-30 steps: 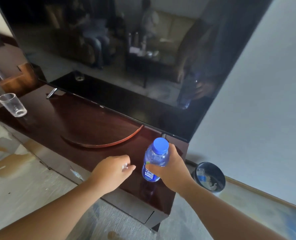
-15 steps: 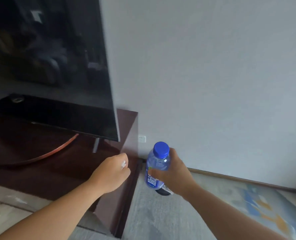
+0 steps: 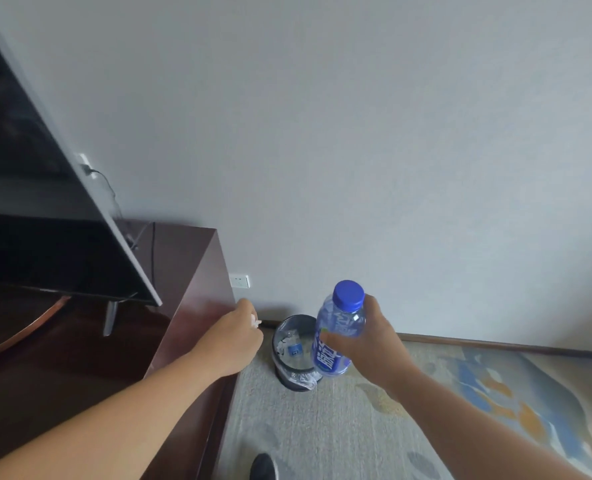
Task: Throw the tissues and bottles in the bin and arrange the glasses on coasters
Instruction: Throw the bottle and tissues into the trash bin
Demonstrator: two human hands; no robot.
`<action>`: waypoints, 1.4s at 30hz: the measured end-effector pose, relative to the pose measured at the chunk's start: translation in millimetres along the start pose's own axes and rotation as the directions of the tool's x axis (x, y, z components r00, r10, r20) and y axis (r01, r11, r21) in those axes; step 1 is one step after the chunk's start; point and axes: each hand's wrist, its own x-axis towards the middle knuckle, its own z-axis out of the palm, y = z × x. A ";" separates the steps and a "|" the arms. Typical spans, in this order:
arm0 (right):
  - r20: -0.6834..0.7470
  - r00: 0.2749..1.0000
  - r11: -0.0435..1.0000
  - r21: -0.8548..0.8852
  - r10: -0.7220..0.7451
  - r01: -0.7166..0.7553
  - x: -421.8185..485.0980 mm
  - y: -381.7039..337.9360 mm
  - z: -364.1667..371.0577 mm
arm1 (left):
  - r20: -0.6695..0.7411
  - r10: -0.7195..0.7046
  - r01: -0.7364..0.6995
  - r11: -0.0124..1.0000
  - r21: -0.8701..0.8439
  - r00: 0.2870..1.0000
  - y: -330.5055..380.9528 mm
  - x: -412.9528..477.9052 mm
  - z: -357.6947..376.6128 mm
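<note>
My right hand (image 3: pixel 374 344) grips a clear plastic bottle (image 3: pixel 337 329) with a blue cap and blue label, held upright just above and to the right of the bin. My left hand (image 3: pixel 239 336) is curled round a white tissue (image 3: pixel 255 322); only a small tuft shows between the fingers. That hand hovers at the cabinet's right edge, left of the bin. The round bin (image 3: pixel 292 353) with a clear liner stands on the floor by the wall. A bottle and white scraps lie inside it.
A dark wooden TV cabinet (image 3: pixel 190 271) fills the left, with a large flat TV (image 3: pixel 45 220) on it. A wall socket (image 3: pixel 239 281) sits low on the grey wall. A patterned carpet (image 3: pixel 478 393) covers the floor. A dark shoe tip (image 3: pixel 263 467) shows at the bottom.
The view has swung right, away from the cabinet top toward the wall. The bin has come into view below both hands. Both hands still hold the same things.
</note>
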 end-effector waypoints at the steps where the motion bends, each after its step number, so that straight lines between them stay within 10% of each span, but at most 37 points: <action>1: 0.002 1.000 1.000 -0.006 0.006 -0.006 10.3 0.4 0.3 | 0.010 -0.003 0.003 1.000 -0.002 1.000 0.4 12.7 0.0; 24: 0.038 0.978 0.972 -0.122 0.206 -0.201 250.5 39.6 13.1 | 0.272 -0.319 0.395 0.868 -0.301 0.908 -24.4 283.3 58.8; 42: 0.095 0.968 0.958 -0.194 0.233 -0.212 302.6 76.6 13.6 | 0.217 -0.403 0.439 0.886 -0.152 0.889 -38.1 327.0 87.3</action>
